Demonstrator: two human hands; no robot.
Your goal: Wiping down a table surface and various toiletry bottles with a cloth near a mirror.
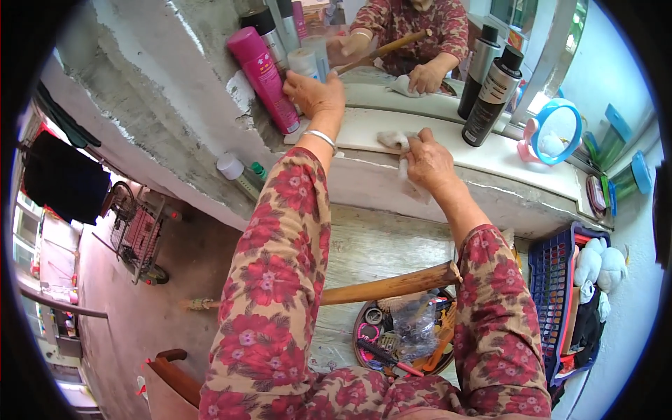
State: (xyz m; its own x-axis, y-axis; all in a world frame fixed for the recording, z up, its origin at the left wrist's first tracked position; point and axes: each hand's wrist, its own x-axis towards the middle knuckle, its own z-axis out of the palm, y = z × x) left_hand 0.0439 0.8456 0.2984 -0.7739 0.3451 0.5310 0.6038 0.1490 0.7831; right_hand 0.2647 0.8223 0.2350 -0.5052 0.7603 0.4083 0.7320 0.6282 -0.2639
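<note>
Her left hand grips a white bottle at twelve o'clock, while her right hand presses a crumpled cloth onto the shelf.

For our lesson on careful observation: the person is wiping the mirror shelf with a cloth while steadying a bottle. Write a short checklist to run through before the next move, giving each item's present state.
1. Cloth under the right hand, flat on the shelf: ok.
2. Left hand has a grip on the white bottle: ok, hand rests against it.
3. Pink bottle standing upright: not ok, it leans.
4. Two dark bottles clear of the cloth: ok, they stand further right.
5. Wooden stick secure across the lap: cannot tell.
6. Shelf already clean where wiped: cannot tell.
</note>
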